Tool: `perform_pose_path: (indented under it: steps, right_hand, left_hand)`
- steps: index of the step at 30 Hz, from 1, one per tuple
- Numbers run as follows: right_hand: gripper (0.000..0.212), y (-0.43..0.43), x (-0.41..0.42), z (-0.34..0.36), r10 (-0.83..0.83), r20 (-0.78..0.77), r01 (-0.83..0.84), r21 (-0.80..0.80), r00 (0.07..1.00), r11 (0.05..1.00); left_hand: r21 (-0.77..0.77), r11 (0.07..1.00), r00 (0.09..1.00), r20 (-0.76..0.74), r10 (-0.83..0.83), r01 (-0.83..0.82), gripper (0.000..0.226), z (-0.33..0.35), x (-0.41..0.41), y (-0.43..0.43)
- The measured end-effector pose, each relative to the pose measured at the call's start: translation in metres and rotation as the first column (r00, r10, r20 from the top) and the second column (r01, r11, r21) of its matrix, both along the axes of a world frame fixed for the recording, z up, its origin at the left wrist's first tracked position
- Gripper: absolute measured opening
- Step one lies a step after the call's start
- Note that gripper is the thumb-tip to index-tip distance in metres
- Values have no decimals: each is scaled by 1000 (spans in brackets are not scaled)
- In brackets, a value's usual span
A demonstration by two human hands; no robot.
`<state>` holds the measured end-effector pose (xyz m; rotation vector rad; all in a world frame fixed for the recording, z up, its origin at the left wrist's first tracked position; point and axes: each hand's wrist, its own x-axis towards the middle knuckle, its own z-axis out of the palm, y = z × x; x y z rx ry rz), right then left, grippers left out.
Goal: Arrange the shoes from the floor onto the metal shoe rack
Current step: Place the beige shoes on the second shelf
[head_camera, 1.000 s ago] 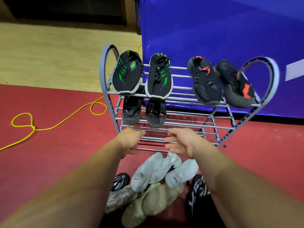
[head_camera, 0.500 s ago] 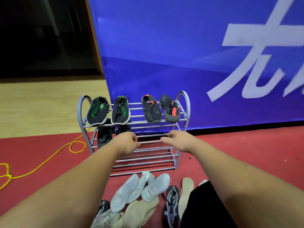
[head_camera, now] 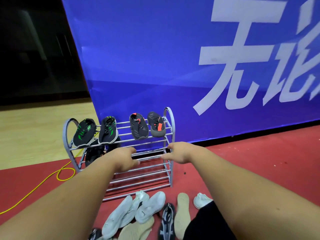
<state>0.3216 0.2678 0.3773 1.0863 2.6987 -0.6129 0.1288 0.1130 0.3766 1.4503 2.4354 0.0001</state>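
Note:
The metal shoe rack (head_camera: pixel 170 118) stands against a blue banner. Its top shelf carries a black-and-green pair (head_camera: pixel 84 132) on the left and a black-and-orange pair (head_camera: pixel 138 127) on the right. A black pair (head_camera: pixel 93 153) sits on the tier below, partly hidden by my left arm. My left hand (head_camera: pixel 123 158) and my right hand (head_camera: pixel 180 152) are stretched out in front of the middle tiers, both empty with fingers loosely apart. On the floor before the rack lie white sneakers (head_camera: pixel 150 208), beige shoes (head_camera: pixel 181 213) and a black-and-grey shoe (head_camera: pixel 167 220).
A yellow cable (head_camera: pixel 64 174) loops over the red mat left of the rack. The blue banner (head_camera: pixel 155 66) closes off the space behind it. Wooden floor (head_camera: pixel 34 132) lies at the far left. Dark clothing (head_camera: pixel 207 222) covers the lower right by the shoes.
The view has pulled back and tilted up, so the rack looks smaller and farther. Both hands stay stretched out and empty, now a little farther apart.

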Motion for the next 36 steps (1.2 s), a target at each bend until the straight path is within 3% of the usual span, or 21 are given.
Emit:
perform_pose_path:
  steps: [8,21,32,36]
  right_hand:
    - [84,23,-11,-39,-29,67,31,-28,997,999]
    - [77,46,-85,-209,67,301,0,-218,951,976]
    - [54,32,-116,-352,77,375,89,-406,924,910]
    - [34,26,-114,-391,-55,339,225,-488,939,843]
  left_hand:
    - [-62,998,998,68,-19,23,67,-56,-20,11]
    - [-286,956,974,192,123,-65,64,-225,-92,9]
    - [-475,877,921,302,246,-78,55,-351,-110,4]
    - [-490,869,906,333,261,-71,52,-391,-98,4]
